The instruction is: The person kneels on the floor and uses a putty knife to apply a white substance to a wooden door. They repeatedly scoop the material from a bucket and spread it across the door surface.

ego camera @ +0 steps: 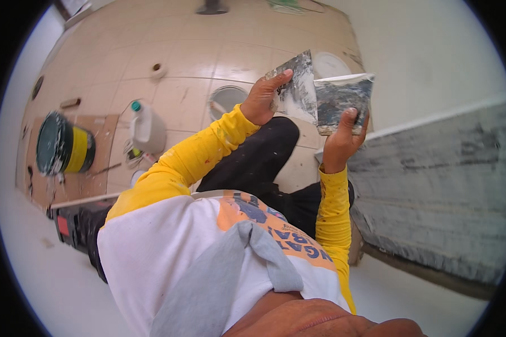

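My left hand point(261, 97) grips a flat metal putty blade point(298, 90) smeared with white and grey filler, its thumb pressed on the face. A second flat blade point(341, 101), stained dark grey with white filler along its far edge, is held upright in my right hand point(345, 135). The two blades meet or overlap at their neighbouring edges; which, I cannot tell. Below my left forearm, a round bucket point(230, 99) stands on the tiled floor, with a pale stick or tool in it. A round white lid point(331, 65) lies beyond the blades.
At the left, a dark tub with a yellow band point(79, 149) is on a cardboard sheet point(101, 179). Beside it stand a white jug with a green cap point(149, 130) and a cable. A tape roll point(158, 70) lies farther off. A grey-smeared panel point(438, 168) is close on my right.
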Demonstrator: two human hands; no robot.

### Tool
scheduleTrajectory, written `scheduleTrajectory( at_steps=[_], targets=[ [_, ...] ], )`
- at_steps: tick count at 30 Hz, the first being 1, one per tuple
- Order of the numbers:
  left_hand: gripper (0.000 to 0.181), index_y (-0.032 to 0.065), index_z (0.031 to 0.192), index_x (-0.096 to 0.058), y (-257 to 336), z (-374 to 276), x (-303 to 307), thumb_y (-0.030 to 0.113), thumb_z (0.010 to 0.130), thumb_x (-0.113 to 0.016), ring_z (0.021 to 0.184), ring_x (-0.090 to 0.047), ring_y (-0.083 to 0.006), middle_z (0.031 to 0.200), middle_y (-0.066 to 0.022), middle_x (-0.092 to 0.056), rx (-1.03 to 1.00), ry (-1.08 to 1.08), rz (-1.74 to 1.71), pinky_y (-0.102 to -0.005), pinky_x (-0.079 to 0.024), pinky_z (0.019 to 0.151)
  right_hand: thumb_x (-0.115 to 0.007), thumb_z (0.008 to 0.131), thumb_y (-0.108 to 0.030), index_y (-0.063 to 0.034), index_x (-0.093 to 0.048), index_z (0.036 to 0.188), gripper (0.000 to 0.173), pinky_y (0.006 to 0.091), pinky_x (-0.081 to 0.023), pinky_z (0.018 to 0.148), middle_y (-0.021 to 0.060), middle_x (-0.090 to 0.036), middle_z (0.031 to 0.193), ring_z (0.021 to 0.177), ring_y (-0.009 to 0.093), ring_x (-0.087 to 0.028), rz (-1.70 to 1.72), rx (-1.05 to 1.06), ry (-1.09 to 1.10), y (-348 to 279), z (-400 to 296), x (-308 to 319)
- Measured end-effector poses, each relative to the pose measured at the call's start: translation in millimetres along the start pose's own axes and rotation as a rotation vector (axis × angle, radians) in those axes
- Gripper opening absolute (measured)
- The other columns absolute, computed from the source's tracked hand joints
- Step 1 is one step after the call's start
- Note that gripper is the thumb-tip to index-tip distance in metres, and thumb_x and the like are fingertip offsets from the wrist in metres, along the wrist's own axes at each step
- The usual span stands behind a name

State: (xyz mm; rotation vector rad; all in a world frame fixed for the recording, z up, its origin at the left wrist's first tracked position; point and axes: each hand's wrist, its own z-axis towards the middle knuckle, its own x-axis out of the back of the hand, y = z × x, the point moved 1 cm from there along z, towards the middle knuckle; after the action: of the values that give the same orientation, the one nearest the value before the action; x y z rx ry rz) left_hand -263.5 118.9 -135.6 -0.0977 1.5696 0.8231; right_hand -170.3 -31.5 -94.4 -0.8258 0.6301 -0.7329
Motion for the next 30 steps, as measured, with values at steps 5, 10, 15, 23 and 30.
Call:
scheduleTrajectory(
  at_steps=[5,10,15,23,30],
  targets=[
    [0.026,0.0024,0.114,-0.065,24.2,19.1,9.5,0.023,0.098,-0.063,0.092,-0.07,-0.018,0.104,-0.0067,-0.072,-0.187,0.012,0.136,-0.0342,-0.057,0.086,-0.062,0.099,-0.016,-0.0016,-0.06,0.125,0.031,0.0313,-0.051,0.072,0.0128,-0.069,0.092,0.08,0.017,-0.063,-0.307,-0.053,-0.669,33.8,15.4,-3.0],
    [0.027,0.0014,0.112,-0.065,73.6,12.3,63.8,0.024,0.097,-0.065,0.086,-0.071,-0.0158,0.099,-0.0055,-0.071,-0.358,0.149,0.482,-0.0304,-0.058,0.081,-0.064,0.088,-0.008,-0.006,-0.065,0.121,0.033,0.0377,-0.055,0.072,0.01,-0.069,0.104,0.086,0.03,-0.065,-0.914,0.452,-0.79,69.5,31.6,-7.7],
    [0.023,-0.0027,0.111,-0.063,63.4,-4.7,133.7,0.016,0.098,-0.061,0.086,-0.071,-0.0205,0.1,-0.0088,-0.07,-0.194,0.544,0.349,-0.0321,-0.058,0.081,-0.06,0.083,-0.002,-0.0065,-0.066,0.118,0.036,0.0375,-0.055,0.076,0.0054,-0.067,0.113,0.095,0.029,-0.063,-0.873,0.587,-0.978,92.4,24.0,-26.5],
    [0.018,-0.002,0.106,-0.063,58.8,-50.2,212.5,0.013,0.095,-0.062,0.079,-0.07,-0.0184,0.094,-0.0097,-0.07,0.118,0.752,0.393,-0.0318,-0.059,0.074,-0.058,0.083,-0.005,-0.0105,-0.067,0.119,0.037,0.0409,-0.055,0.077,0.0083,-0.068,0.11,0.099,0.029,-0.064,-0.961,0.383,-1.335,248.9,-27.9,-79.6],
    [0.07,-0.0107,0.122,-0.058,110.7,-56.9,200.5,0.054,0.094,-0.062,0.094,-0.067,-0.0207,0.11,-0.012,-0.069,0.263,0.797,0.825,-0.0352,-0.053,0.087,-0.07,0.084,-0.024,-0.0075,-0.066,0.118,0.038,0.0439,-0.054,0.086,0.0185,-0.071,0.108,0.1,0.036,-0.068,-0.988,-0.163,-1.207,266.1,5.4,-105.7]
  ],
)
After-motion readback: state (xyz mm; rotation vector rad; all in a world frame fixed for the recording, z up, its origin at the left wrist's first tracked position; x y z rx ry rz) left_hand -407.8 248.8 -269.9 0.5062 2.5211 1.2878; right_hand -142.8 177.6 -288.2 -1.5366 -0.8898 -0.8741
